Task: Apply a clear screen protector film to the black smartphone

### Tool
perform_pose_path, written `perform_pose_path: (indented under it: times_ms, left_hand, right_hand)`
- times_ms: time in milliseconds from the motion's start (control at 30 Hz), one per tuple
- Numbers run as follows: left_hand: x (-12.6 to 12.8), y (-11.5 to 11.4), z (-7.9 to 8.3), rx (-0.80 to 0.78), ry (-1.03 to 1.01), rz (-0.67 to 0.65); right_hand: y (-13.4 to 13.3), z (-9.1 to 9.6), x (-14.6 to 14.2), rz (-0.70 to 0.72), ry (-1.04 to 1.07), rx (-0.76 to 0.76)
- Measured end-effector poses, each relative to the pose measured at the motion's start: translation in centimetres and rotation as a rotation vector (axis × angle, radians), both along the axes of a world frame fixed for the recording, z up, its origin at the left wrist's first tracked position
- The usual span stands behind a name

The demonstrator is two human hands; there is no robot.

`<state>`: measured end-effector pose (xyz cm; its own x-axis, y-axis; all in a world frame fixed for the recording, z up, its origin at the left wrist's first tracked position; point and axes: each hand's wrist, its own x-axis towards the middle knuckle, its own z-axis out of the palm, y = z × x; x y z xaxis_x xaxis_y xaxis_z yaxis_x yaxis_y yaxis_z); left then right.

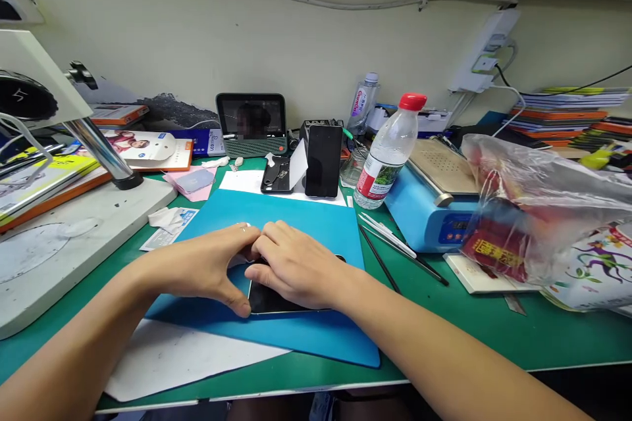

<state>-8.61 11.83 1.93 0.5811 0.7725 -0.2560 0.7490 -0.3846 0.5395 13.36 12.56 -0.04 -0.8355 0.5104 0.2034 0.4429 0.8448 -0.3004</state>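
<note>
left hand (205,268) arched, thumb and fingertips pinching phone's left end | phone (276,302) face-up on blue mat (316,223), mid-desk | right hand (296,268) flat, fingers together, pressing on phone, covers most of it | bottle (390,151) behind, well apart | tweezers (390,237) just right of mat | plastic bag (538,210) far right

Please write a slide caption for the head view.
Left hand grips, right hand covers a flat black phone on a blue mat.
</note>
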Motion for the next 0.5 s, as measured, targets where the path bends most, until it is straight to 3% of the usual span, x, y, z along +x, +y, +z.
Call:
perform_pose_path:
  times_ms: [133,500]
  left_hand:
    - [0.17,0.00,0.31,-0.117,-0.009,0.040]
    - [0.02,-0.03,0.38,-0.083,-0.021,0.047]
  right_hand:
    - [0.08,-0.19,0.04,0.005,0.012,0.012]
    - [-0.10,0.50,0.21,0.000,0.014,-0.061]
